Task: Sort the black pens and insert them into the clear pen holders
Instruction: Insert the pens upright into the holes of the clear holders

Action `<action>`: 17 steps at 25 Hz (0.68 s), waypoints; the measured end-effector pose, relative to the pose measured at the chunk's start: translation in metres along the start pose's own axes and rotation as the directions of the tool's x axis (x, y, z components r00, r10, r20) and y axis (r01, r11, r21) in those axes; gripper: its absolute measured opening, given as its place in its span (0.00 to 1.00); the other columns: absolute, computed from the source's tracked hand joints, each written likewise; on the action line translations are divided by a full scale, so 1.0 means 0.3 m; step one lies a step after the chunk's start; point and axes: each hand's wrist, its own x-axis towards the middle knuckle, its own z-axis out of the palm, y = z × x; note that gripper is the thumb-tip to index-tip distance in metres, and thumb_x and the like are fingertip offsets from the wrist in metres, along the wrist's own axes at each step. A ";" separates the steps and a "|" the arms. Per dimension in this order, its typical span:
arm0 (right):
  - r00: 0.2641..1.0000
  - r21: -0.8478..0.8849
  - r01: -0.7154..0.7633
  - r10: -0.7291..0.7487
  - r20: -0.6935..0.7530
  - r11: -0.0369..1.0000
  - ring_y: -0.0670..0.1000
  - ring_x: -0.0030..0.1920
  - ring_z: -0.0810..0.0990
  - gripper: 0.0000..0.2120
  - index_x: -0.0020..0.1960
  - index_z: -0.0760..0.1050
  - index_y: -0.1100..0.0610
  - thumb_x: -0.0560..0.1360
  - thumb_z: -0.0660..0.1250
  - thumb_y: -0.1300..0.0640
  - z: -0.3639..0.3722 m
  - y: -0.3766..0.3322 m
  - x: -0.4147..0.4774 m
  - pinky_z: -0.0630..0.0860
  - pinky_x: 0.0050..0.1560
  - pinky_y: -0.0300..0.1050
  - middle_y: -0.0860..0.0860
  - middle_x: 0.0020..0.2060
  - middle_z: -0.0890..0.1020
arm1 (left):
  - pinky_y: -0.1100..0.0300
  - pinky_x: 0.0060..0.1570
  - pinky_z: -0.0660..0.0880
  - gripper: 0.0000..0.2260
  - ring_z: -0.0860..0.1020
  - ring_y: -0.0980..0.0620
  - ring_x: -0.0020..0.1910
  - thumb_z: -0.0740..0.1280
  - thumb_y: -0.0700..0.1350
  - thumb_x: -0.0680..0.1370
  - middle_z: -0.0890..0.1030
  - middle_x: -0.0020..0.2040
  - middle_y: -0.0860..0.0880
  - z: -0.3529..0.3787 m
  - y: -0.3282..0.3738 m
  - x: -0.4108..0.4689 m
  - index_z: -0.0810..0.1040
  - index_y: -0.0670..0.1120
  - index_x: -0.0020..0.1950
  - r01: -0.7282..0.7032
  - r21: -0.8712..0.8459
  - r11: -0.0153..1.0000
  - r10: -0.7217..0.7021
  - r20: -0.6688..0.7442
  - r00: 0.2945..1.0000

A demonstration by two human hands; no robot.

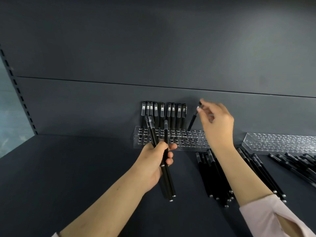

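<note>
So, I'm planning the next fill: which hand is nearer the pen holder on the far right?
Right. The right hand is left of that holder, pinching a pen; the left hand is farther left, gripping several pens.

Nothing on my feed can be read as a word or number. The only lettering I can find is a short line of white print running along the cap of the rightmost standing pen (pixel 184 117) in the near clear holder (pixel 191 144). There is a similar line on the cap of one pen in the bundle of pens (pixel 153 134) that the left hand (pixel 153 162) grips. Both are too small and blurred for me to make out (it could be a brand mark, but I cannot tell). The holders and the shelf show no labels or signs that I can read.
</note>
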 end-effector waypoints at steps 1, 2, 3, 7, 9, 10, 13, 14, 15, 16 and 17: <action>0.996 -0.085 0.049 -0.043 0.072 0.995 0.49 0.45 0.75 0.17 0.66 0.76 0.55 0.78 0.66 0.59 0.007 0.011 -0.002 0.75 0.50 0.37 0.53 0.51 0.77 | 0.64 0.28 0.67 0.06 0.71 0.55 0.30 0.59 0.36 0.81 0.83 0.43 0.46 0.001 0.000 0.000 0.74 0.40 0.54 -0.003 0.004 1.000 0.003 0.002 1.000; 0.988 -0.170 0.077 -0.052 0.148 0.982 0.51 0.47 0.73 0.19 0.69 0.73 0.53 0.78 0.65 0.58 0.014 0.024 -0.009 0.74 0.51 0.42 0.54 0.53 0.75 | 0.63 0.29 0.68 0.06 0.72 0.55 0.31 0.59 0.35 0.81 0.83 0.43 0.45 0.001 0.000 -0.001 0.74 0.40 0.55 -0.010 0.009 1.000 0.010 0.008 1.000; 0.977 -0.244 0.079 -0.026 0.211 0.967 0.53 0.50 0.72 0.19 0.70 0.72 0.52 0.79 0.64 0.58 0.020 0.033 -0.017 0.73 0.51 0.45 0.54 0.55 0.74 | 0.63 0.30 0.69 0.07 0.73 0.55 0.31 0.59 0.35 0.81 0.84 0.44 0.45 0.000 0.000 -0.001 0.75 0.41 0.56 -0.023 0.014 1.000 0.023 0.019 1.000; 0.956 -0.289 0.015 0.071 0.284 0.957 0.57 0.57 0.73 0.16 0.67 0.75 0.54 0.79 0.64 0.57 0.030 0.056 -0.043 0.72 0.54 0.46 0.55 0.56 0.72 | 0.63 0.35 0.74 0.10 0.78 0.55 0.36 0.62 0.34 0.81 0.86 0.49 0.44 -0.011 -0.006 -0.004 0.76 0.41 0.61 -0.076 0.027 0.997 0.074 0.096 0.993; 0.972 -0.227 -0.047 0.097 0.214 0.973 0.52 0.51 0.75 0.17 0.67 0.75 0.55 0.79 0.64 0.57 0.020 0.040 -0.033 0.73 0.54 0.44 0.53 0.55 0.74 | 0.63 0.39 0.76 0.11 0.80 0.54 0.39 0.62 0.34 0.80 0.85 0.51 0.43 -0.018 -0.009 -0.008 0.75 0.41 0.62 -0.092 0.008 0.996 0.091 0.122 0.988; 0.978 -0.192 -0.076 0.111 0.178 0.979 0.49 0.47 0.76 0.16 0.65 0.76 0.56 0.79 0.64 0.57 0.011 0.025 -0.026 0.73 0.53 0.40 0.52 0.54 0.74 | 0.63 0.40 0.77 0.12 0.81 0.53 0.41 0.62 0.34 0.80 0.85 0.51 0.42 -0.022 -0.007 -0.010 0.76 0.41 0.63 -0.104 -0.006 0.995 0.104 0.127 0.987; 0.960 -0.035 -0.181 0.185 0.212 0.983 0.42 0.40 0.77 0.10 0.59 0.78 0.53 0.78 0.65 0.55 -0.004 -0.037 -0.025 0.71 0.46 0.27 0.47 0.47 0.79 | 0.62 0.43 0.79 0.12 0.83 0.51 0.45 0.64 0.35 0.80 0.85 0.52 0.41 -0.024 0.006 -0.012 0.77 0.42 0.63 -0.133 -0.054 0.990 0.139 0.139 0.980; 0.922 0.076 -0.277 0.243 0.302 0.958 0.43 0.40 0.78 0.09 0.57 0.78 0.51 0.78 0.65 0.54 -0.007 -0.062 -0.030 0.73 0.46 0.29 0.46 0.45 0.81 | 0.61 0.44 0.80 0.12 0.83 0.50 0.45 0.64 0.36 0.80 0.85 0.52 0.40 -0.023 0.010 -0.015 0.77 0.43 0.63 -0.129 -0.068 0.989 0.138 0.145 0.980; 0.864 0.194 -0.397 0.294 0.408 0.897 0.43 0.40 0.80 0.08 0.56 0.78 0.51 0.78 0.65 0.53 -0.009 -0.088 -0.037 0.76 0.46 0.34 0.46 0.43 0.83 | 0.61 0.43 0.80 0.12 0.83 0.50 0.43 0.65 0.37 0.80 0.85 0.52 0.41 -0.021 0.013 -0.021 0.78 0.45 0.62 -0.116 -0.071 0.991 0.125 0.153 0.980; 0.808 0.280 -0.499 0.323 0.492 0.820 0.44 0.40 0.81 0.08 0.56 0.78 0.51 0.78 0.65 0.53 -0.012 -0.108 -0.045 0.78 0.44 0.38 0.47 0.42 0.84 | 0.59 0.42 0.80 0.12 0.83 0.50 0.42 0.65 0.38 0.80 0.85 0.52 0.42 -0.017 0.014 -0.029 0.78 0.47 0.62 -0.094 -0.058 0.994 0.102 0.162 0.982; 0.775 0.336 -0.559 0.333 0.537 0.758 0.46 0.41 0.81 0.09 0.57 0.78 0.51 0.78 0.66 0.54 -0.013 -0.123 -0.050 0.79 0.43 0.39 0.48 0.42 0.84 | 0.59 0.40 0.80 0.11 0.83 0.50 0.40 0.66 0.40 0.80 0.85 0.52 0.44 -0.013 0.015 -0.036 0.78 0.49 0.61 -0.072 -0.035 0.997 0.077 0.170 0.982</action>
